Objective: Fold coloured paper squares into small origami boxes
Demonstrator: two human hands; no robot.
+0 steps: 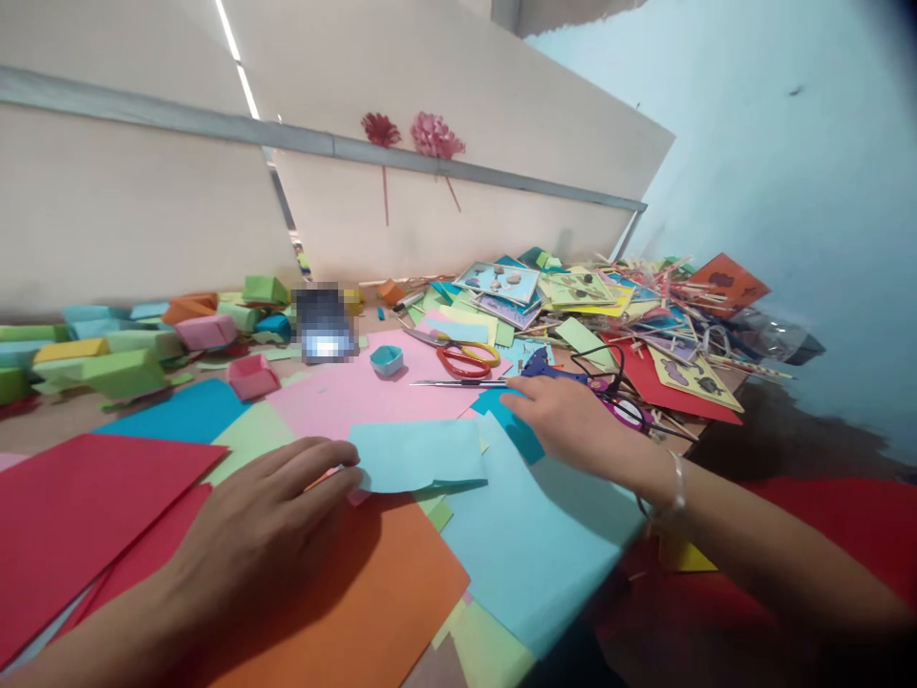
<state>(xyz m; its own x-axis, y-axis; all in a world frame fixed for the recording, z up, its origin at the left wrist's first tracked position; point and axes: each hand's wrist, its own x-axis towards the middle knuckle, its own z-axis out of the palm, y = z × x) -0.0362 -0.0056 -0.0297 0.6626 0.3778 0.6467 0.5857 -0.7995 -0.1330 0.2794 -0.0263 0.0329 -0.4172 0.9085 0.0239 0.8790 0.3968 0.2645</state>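
Observation:
My left hand (276, 506) is closed on the left end of a folded strip of light blue paper (422, 454), with fingertips at its edge and the thumb hidden. Under that hand lies an orange sheet (401, 583). My right hand (565, 416) reaches across the table, its fingers drawn together at the right end of a thin silver craft knife (458, 383), which points left. The knife's far end is hidden by the fingers. Right behind this hand is a purple-blue glue gun (537, 363). Scissors with red and yellow handles (469, 358) lie just beyond the knife.
Small folded paper boxes (129, 373) crowd the back left. A small blue paper box (387, 359) and a pink one (252, 377) stand nearer. Cards and sticks (594, 296) heap at the back right. Red sheets (100, 516) lie left; a large light blue sheet (530, 545) reaches the table's edge.

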